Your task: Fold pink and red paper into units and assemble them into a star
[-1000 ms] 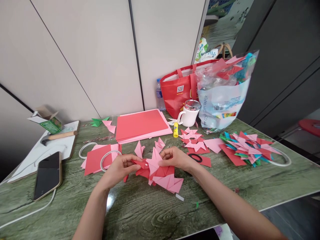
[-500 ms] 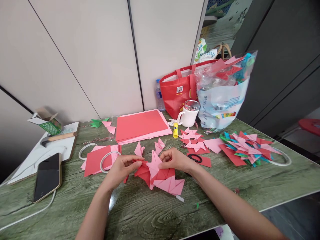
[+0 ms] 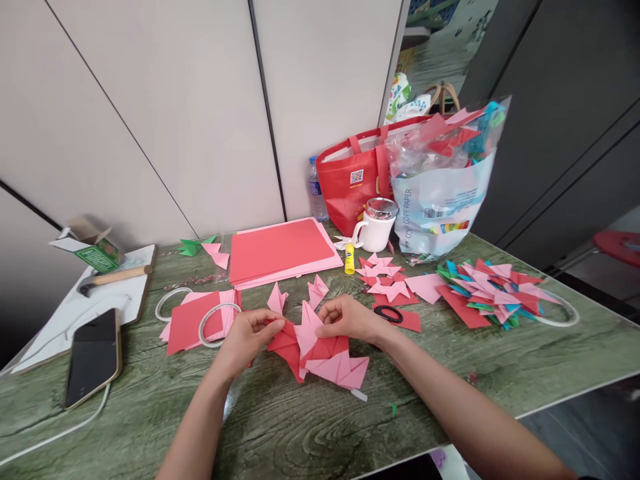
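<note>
A partly joined ring of folded red and pink paper pieces point(image 3: 337, 367) is held just over the green wood-grain table point(image 3: 270, 440). At its left side my left hand point(image 3: 251, 339) pinches a red folded piece point(image 3: 285, 343) between thumb and fingers. My right hand point(image 3: 345, 319) is closed on the upright pink folded piece point(image 3: 307, 327) in the middle, thumb in front. Two loose pink folded pieces, one to the left point(image 3: 277, 298) and one to the right point(image 3: 317, 291), rest just beyond my hands. The finger pads are partly hidden by the paper.
Red and pink sheets point(image 3: 285, 250) are stacked at the back. Tape rolls point(image 3: 204, 327), a phone point(image 3: 94, 357) and a hammer point(image 3: 120, 275) are on the left. Rightward are black-handled scissors point(image 3: 389, 313), a glue stick point(image 3: 349, 259), a mug point(image 3: 379, 230) and a folded-paper pile point(image 3: 500, 290).
The view has shifted slightly. Between my hands, the red piece on the left has tilted a little; both hands keep their grip on the paper.
</note>
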Demonstrator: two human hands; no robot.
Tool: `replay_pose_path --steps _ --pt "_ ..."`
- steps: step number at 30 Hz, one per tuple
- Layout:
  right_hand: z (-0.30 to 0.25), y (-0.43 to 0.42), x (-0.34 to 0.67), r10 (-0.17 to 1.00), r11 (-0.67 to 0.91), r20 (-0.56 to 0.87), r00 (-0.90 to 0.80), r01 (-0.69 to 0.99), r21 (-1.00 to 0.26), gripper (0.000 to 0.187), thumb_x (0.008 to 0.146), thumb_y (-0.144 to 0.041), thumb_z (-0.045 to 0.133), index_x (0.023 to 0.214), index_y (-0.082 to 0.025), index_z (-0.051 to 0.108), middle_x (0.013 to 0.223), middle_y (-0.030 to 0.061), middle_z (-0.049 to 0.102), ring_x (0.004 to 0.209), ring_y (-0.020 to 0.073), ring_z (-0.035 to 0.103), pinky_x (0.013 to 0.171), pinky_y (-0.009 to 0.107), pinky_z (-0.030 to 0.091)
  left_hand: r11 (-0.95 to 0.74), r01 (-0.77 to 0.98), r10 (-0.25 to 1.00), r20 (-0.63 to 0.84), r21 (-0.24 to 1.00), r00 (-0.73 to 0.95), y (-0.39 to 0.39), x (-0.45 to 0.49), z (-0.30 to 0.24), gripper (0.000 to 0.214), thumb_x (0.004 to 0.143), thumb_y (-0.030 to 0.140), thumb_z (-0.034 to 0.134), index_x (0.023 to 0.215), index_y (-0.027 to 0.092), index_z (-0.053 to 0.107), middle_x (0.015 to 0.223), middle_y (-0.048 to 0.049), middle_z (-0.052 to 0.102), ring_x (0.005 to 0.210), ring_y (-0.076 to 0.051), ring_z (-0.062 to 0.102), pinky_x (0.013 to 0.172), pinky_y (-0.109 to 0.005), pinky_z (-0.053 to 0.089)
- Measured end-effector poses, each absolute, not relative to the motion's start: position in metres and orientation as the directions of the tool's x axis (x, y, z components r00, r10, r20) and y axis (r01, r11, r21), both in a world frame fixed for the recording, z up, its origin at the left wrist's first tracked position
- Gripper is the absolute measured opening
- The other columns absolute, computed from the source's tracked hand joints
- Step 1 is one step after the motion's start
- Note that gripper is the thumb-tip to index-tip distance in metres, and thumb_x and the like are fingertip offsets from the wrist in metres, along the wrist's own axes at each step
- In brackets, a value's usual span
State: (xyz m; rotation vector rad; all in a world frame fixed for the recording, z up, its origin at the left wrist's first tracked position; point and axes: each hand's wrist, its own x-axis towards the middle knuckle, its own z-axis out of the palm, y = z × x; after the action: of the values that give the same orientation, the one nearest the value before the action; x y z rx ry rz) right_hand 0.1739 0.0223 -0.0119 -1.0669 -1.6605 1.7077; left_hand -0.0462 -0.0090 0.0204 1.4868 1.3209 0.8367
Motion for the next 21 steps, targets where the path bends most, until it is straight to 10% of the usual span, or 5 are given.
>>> replay_pose_path --steps 21 --pt "-0.0091 0.0212 0.1738 0.818 -0.1 -0.189 -0.544 0.189 -0.977 0.02 0.057 -0.027 0.071 0.06 -0.013 0.056 0.054 -0.0052 0.05 0.049 0.006 0.04 0.046 0.019 0.026 0.038 0.232 0.995 -0.058 0.972 0.079 -0.0103 -0.0363 0.0194 0.02 0.064 0.033 0.07 0.074 0.017 0.07 0.074 -0.0052 0.069 0.063 -0.014 0.059 0.055 -0.022 0.045"
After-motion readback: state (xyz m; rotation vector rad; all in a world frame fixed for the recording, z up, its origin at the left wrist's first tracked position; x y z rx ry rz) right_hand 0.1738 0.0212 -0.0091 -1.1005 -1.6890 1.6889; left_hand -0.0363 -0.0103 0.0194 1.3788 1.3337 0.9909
